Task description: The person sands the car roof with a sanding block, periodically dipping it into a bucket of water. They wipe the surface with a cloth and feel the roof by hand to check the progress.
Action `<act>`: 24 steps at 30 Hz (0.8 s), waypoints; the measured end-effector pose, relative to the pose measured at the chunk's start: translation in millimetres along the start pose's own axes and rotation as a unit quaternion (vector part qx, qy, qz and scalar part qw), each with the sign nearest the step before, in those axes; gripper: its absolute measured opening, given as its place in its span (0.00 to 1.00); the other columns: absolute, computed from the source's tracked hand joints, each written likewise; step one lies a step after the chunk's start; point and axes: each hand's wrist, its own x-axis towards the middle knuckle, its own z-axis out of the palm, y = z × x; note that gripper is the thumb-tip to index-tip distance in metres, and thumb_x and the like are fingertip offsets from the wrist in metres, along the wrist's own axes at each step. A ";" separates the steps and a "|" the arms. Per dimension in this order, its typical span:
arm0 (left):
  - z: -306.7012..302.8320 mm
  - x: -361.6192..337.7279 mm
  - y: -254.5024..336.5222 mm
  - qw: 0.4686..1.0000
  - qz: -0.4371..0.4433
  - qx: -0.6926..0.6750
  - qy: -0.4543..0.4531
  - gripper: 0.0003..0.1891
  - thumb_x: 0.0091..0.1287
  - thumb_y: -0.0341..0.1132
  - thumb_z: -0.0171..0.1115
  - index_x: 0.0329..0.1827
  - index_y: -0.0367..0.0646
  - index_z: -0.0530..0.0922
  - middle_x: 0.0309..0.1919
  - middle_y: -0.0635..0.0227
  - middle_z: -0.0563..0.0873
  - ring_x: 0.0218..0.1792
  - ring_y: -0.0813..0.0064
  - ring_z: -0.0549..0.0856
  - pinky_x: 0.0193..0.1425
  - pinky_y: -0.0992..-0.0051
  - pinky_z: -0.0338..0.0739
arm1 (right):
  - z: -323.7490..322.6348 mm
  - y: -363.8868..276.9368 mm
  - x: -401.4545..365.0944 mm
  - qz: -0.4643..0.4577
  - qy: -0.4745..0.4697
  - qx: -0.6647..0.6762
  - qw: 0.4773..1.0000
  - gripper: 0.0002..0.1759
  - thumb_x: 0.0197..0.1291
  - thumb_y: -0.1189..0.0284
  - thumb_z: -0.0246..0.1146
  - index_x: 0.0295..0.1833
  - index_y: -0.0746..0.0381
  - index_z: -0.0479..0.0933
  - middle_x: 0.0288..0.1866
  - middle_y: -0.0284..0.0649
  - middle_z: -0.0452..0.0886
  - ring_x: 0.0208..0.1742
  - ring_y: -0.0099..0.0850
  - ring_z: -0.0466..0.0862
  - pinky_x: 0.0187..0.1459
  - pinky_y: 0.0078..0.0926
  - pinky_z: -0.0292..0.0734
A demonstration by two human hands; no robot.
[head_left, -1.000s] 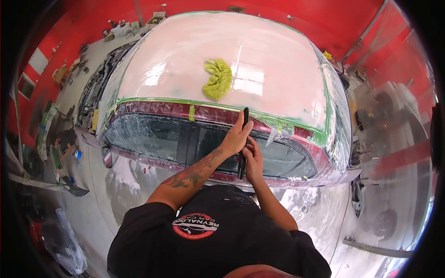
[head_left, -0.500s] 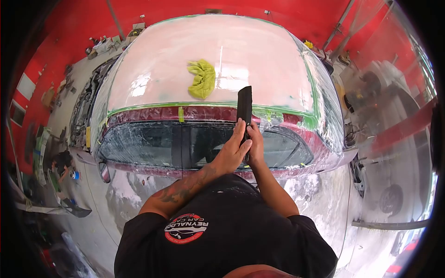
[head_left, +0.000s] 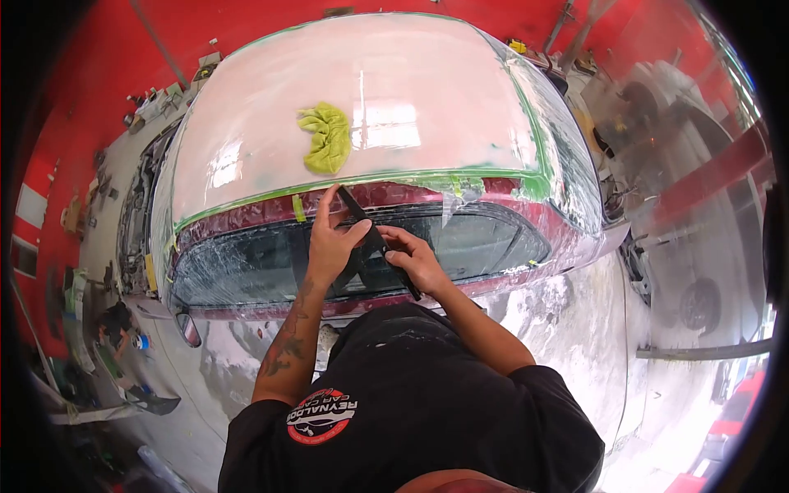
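A flat black sheet (head_left: 371, 238), long and narrow, is held in both my hands, tilted from upper left to lower right. My left hand (head_left: 329, 240) grips its upper end and my right hand (head_left: 413, 260) grips its lower end. Both hands hover over the side window of a dark red car (head_left: 246, 215) that is wrapped in clear plastic and edged with green masking tape (head_left: 427, 175). The car's roof (head_left: 411, 82) is sanded pale pink. A yellow-green cloth (head_left: 325, 137) lies crumpled on the roof, just beyond my left hand.
Red walls surround the bay. Plastic sheeting hangs at the right (head_left: 699, 164). A dusty white floor (head_left: 567, 329) runs beside the car. Another person (head_left: 115, 324) crouches at the far left with a blue can (head_left: 141, 341). Clutter lines the left wall.
The black sheet stood upright with its flat face showing; now it is tilted down to the left, and both hands have shifted left along the window.
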 end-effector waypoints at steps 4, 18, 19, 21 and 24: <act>-0.9 -3.9 -8.6 0.999 -0.020 -0.042 0.015 0.41 0.66 0.26 0.71 0.80 0.47 0.59 0.53 0.55 0.84 0.47 0.71 0.88 0.47 0.74 0.87 | 4.9 -12.3 -5.3 0.019 -0.012 -0.021 1.000 0.29 0.67 0.71 0.65 0.73 0.59 0.73 0.60 0.42 0.81 0.59 0.27 0.79 0.63 0.29 0.74; -13.3 -5.7 -48.4 0.992 0.047 -0.042 0.114 0.39 0.66 0.26 0.72 0.76 0.46 0.59 0.55 0.55 0.83 0.50 0.72 0.86 0.50 0.73 0.85 | 3.4 -22.4 25.6 0.059 -0.037 -0.241 0.968 0.32 0.64 0.70 0.72 0.72 0.61 0.70 0.61 0.40 0.81 0.57 0.23 0.82 0.58 0.26 0.78; -13.2 -10.7 -56.4 0.988 0.016 -0.020 0.149 0.34 0.66 0.30 0.74 0.71 0.43 0.63 0.55 0.56 0.82 0.52 0.70 0.85 0.54 0.70 0.83 | 10.8 -25.9 33.0 0.080 0.004 -0.308 0.948 0.31 0.59 0.71 0.74 0.67 0.61 0.72 0.60 0.44 0.81 0.56 0.28 0.84 0.56 0.31 0.79; -14.5 -17.9 -72.2 0.989 -0.032 -0.004 0.143 0.25 0.67 0.39 0.74 0.58 0.38 0.70 0.50 0.62 0.81 0.50 0.69 0.83 0.55 0.66 0.81 | 25.2 -19.7 42.5 -0.018 -0.010 -0.431 0.902 0.32 0.56 0.72 0.75 0.66 0.60 0.73 0.61 0.46 0.81 0.57 0.35 0.83 0.57 0.35 0.79; -25.8 -24.3 -73.2 0.969 -0.116 -0.113 0.187 0.22 0.68 0.41 0.74 0.55 0.40 0.73 0.45 0.66 0.81 0.44 0.74 0.83 0.46 0.70 0.81 | 54.8 -12.4 51.5 -0.164 -0.077 -0.537 0.824 0.35 0.48 0.74 0.76 0.64 0.60 0.72 0.62 0.52 0.79 0.60 0.51 0.80 0.60 0.46 0.78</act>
